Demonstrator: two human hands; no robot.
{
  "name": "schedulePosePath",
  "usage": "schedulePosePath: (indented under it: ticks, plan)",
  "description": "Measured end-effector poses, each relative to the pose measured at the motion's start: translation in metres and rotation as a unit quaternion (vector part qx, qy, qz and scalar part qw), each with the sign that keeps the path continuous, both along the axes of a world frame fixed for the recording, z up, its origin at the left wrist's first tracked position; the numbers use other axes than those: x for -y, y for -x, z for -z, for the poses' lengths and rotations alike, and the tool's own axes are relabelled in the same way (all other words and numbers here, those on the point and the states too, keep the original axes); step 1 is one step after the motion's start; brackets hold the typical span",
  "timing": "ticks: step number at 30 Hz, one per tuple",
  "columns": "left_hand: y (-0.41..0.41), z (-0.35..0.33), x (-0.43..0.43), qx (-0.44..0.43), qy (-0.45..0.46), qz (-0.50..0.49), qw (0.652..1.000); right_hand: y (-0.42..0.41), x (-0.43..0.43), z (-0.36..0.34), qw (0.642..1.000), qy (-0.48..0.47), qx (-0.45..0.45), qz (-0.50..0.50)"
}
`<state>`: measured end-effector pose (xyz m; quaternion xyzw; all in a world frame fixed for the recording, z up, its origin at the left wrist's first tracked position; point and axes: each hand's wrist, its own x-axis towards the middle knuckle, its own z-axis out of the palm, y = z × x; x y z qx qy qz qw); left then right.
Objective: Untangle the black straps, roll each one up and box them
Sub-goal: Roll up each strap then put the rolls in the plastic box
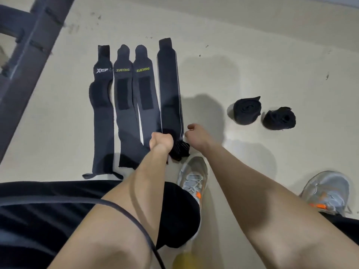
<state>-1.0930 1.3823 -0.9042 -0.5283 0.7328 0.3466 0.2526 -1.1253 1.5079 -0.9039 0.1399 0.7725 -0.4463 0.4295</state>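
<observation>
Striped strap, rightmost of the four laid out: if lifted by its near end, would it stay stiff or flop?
Probably floppy: the striped strap lies flat on the floor and its near end is crumpled. Likely light, since it looks like thin fabric. Once rolled it may loosen, as one rolled strap shows a loose tail.

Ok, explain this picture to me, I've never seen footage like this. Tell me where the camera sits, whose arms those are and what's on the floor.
The camera is worn on a person's head, looking down, so both bare arms are the wearer's. On the floor three black straps lie flat, a striped strap right of them, two rolled straps further right. The left hand grips the striped strap's bunched near end; the right hand touches its edge, hold unclear. No box shows.
</observation>
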Motion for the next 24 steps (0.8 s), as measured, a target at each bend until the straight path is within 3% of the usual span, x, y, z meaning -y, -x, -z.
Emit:
schedulePosePath:
  ticks: [8, 13, 20, 24]
  plan:
    - [0.002, 0.012, 0.003, -0.008, -0.03, -0.114, 0.993, 0.0, 0.024, 0.024, 0.998, -0.035, 0.024, 0.036]
    - [0.012, -0.014, 0.0, -0.054, -0.094, -0.204, 0.973, 0.011, 0.011, -0.001, 0.99, 0.022, 0.032, 0.132]
    - [0.033, -0.1, -0.017, -0.204, -0.154, -0.108, 0.961, 0.041, -0.014, -0.081, 0.968, 0.15, -0.022, 0.201]
    - [0.048, -0.162, -0.023, -0.25, -0.181, -0.047, 0.95, 0.045, -0.032, -0.15, 0.972, 0.154, -0.097, 0.146]
